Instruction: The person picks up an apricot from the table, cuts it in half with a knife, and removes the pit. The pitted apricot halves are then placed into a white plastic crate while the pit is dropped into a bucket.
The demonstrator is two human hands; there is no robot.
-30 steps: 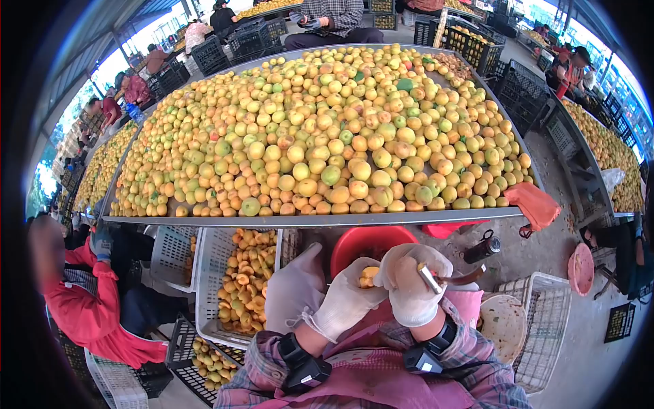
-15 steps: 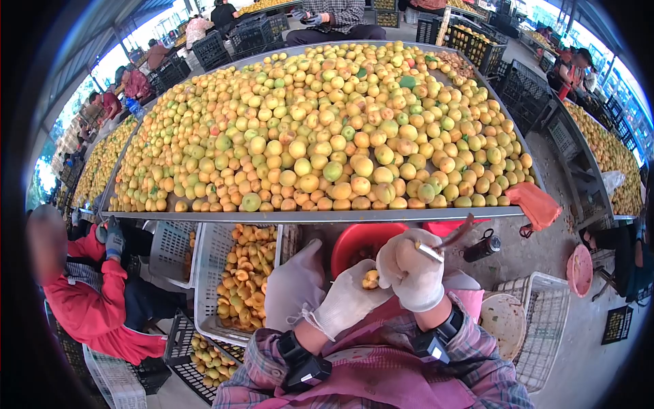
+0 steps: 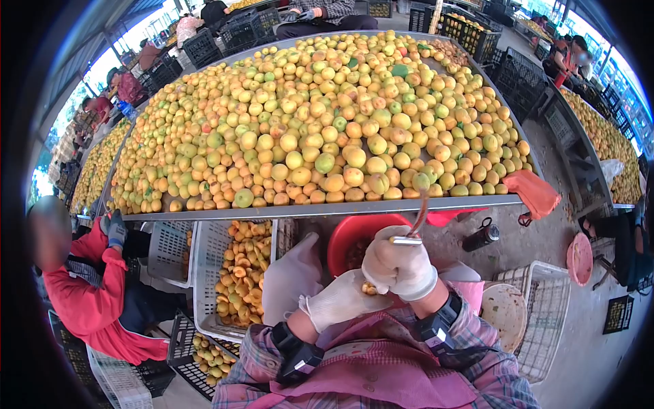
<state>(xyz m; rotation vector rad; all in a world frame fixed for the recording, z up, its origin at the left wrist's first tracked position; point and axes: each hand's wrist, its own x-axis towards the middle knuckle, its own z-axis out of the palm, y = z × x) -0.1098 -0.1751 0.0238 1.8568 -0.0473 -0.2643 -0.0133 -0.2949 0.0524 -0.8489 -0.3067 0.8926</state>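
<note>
My left hand point(image 3: 344, 300), in a white glove, is closed on a small orange-yellow apricot point(image 3: 369, 289), mostly hidden between the two hands. My gloved right hand point(image 3: 398, 266) presses against the left one at the fruit. Its fingers are wrapped round a hand tool point(image 3: 407, 240) with a shiny metal band and a thin, brown, curved end pointing up; the rest lies inside the fist. Behind the hands stands a red basin point(image 3: 340, 238) with dark bits in it. Left of them a white crate point(image 3: 204, 273) holds split apricots point(image 3: 242, 276).
A metal-edged table point(image 3: 306, 210) heaped with whole apricots point(image 3: 300, 129) spans the view ahead. An orange-red bag point(image 3: 535, 194) hangs on its right corner. A black bottle point(image 3: 481, 235), a pale bucket point(image 3: 504, 310) and a white crate point(image 3: 545, 320) are right. A red-sleeved person point(image 3: 95, 293) sits left.
My hands have drawn closer together, and the right fist has shifted left over the apricot, covering more of it. The tool's curved end now points more upright. The view has tilted slightly.
</note>
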